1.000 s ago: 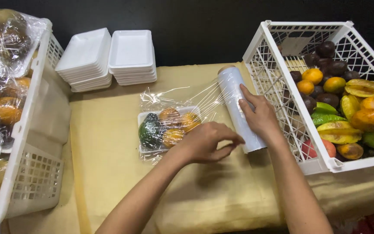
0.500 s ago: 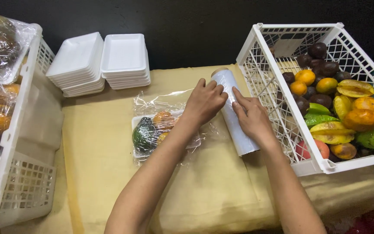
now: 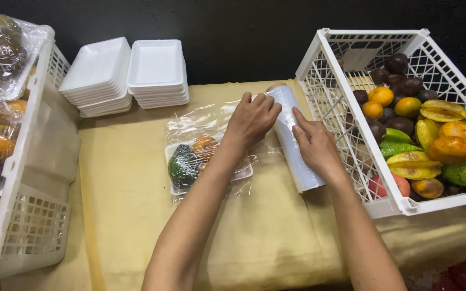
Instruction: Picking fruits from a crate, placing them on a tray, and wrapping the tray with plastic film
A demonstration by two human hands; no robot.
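Observation:
A roll of clear cling film (image 3: 291, 141) lies on the tan-covered table (image 3: 136, 215), beside the right crate. My right hand (image 3: 315, 145) rests on the roll's middle, fingers flat on it. My left hand (image 3: 252, 119) reaches across and presses on the film near the roll's upper end. A sheet of film stretches from the roll over a white foam tray of fruit (image 3: 203, 161), which holds a dark green fruit and orange ones.
Two stacks of empty white foam trays (image 3: 128, 73) sit at the back. A white crate (image 3: 389, 199) of mixed fruit stands on the right. Another white crate (image 3: 25, 161) on the left holds wrapped fruit trays.
My left hand moved from the tray's front edge up and right onto the film at the roll. My right hand stayed on the roll. The film now lies over the tray.

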